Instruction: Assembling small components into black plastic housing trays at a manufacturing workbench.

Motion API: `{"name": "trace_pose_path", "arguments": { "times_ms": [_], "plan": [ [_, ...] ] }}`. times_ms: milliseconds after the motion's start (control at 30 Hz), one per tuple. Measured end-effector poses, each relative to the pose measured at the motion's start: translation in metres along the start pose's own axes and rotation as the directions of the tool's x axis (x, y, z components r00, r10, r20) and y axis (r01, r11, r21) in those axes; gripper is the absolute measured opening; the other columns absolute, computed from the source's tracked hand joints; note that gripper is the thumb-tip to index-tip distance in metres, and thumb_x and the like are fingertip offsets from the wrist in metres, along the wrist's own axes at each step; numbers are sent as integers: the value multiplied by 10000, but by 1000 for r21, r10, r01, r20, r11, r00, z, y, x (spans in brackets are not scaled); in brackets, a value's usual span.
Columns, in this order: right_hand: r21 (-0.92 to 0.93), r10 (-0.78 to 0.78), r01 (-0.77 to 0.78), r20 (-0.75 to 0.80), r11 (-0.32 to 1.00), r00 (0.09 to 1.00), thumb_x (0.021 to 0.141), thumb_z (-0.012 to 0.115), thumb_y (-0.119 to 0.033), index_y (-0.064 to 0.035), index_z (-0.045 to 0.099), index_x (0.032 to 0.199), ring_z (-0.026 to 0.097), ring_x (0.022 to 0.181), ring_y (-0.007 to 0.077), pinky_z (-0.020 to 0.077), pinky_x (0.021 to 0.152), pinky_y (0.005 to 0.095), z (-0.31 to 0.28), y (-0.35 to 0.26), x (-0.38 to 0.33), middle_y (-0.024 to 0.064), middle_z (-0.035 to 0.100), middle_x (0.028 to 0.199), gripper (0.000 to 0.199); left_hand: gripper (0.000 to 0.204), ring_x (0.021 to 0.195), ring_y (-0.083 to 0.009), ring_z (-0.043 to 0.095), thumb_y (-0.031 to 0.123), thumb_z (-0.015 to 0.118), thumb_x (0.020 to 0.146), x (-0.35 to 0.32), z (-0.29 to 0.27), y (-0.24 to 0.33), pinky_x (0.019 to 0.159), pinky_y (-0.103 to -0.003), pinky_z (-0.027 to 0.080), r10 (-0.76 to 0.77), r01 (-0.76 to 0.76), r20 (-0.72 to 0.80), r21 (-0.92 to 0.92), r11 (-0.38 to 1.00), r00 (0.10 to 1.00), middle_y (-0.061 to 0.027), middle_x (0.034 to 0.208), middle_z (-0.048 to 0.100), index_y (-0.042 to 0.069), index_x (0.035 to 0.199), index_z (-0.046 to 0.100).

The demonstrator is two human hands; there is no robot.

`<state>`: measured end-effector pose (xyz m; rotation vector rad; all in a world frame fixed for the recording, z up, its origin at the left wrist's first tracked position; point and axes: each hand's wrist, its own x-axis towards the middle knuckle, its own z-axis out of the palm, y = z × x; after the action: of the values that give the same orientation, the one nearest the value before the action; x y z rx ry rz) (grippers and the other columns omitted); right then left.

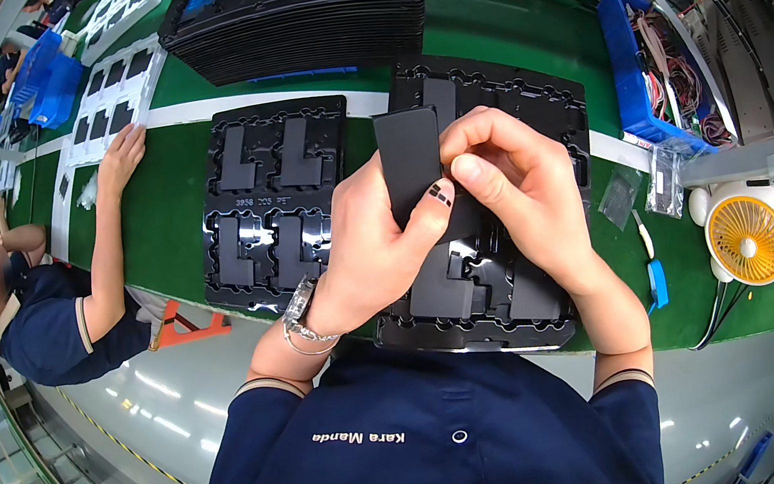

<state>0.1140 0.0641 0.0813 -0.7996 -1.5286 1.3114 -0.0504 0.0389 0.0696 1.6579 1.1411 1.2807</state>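
Note:
A flat, black oblong piece [410, 152] is upright between the fingers and thumb of my left hand [371, 234]. My right hand [525, 185] is closed at its right edge, thumb against curled forefinger; whatever lies between those fingertips is hidden. Small dark squares show at my left thumb's tip, and I cannot tell what they are. Beneath both hands lies a black moulded tray [553, 104] with dark flat parts [441, 296] in its pockets. A second black tray [284, 195], left of my hands, carries several L-shaped dark parts [233, 162].
Behind the trays rises a tall stack of black trays [301, 17]. At right are a blue bin of cables [657, 62], clear plastic bags [663, 180], a blue-ended tool [656, 280] and a yellow-white fan [749, 237]. A co-worker's hand [123, 157] touches a white tray [136, 74] at left.

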Motion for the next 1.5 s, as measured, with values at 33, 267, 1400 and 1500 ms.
{"name": "trace_pose_path", "arguments": {
  "times_ms": [33,267,1400,1500],
  "plan": [
    [-1,9,-9,5,1000,1000,934,627,-109,13,600,932,584,816,98,490,787,267,-1,-1,0,25,607,856,125,169,651,-152,557,131,627,860,0,0,1,615,-305,467,-1,1,7,3,1000,1000,-67,764,582,7,961,572],
    [9,-7,7,-1,1000,1000,928,637,-107,8,598,911,571,787,90,485,759,266,-3,1,0,23,604,828,122,159,652,-149,546,123,625,866,-1,5,-1,616,-303,464,-16,17,8,-66,998,1000,-63,763,571,9,962,570],
    [-395,-30,-33,-152,918,988,915,601,-109,-19,617,1185,543,769,77,454,739,230,-64,-13,7,-4,583,794,285,192,840,-250,585,197,522,962,-14,-1,-17,768,-347,455,57,-126,215,323,938,975,-122,904,597,16,1005,570],
    [-521,-106,-46,-258,852,960,926,574,-62,-10,586,1176,541,771,80,443,760,233,-126,0,16,6,604,794,256,104,999,-302,551,101,627,834,-20,-7,-23,874,-416,417,221,-341,271,569,748,937,-86,952,592,46,920,609]
  ]
}}
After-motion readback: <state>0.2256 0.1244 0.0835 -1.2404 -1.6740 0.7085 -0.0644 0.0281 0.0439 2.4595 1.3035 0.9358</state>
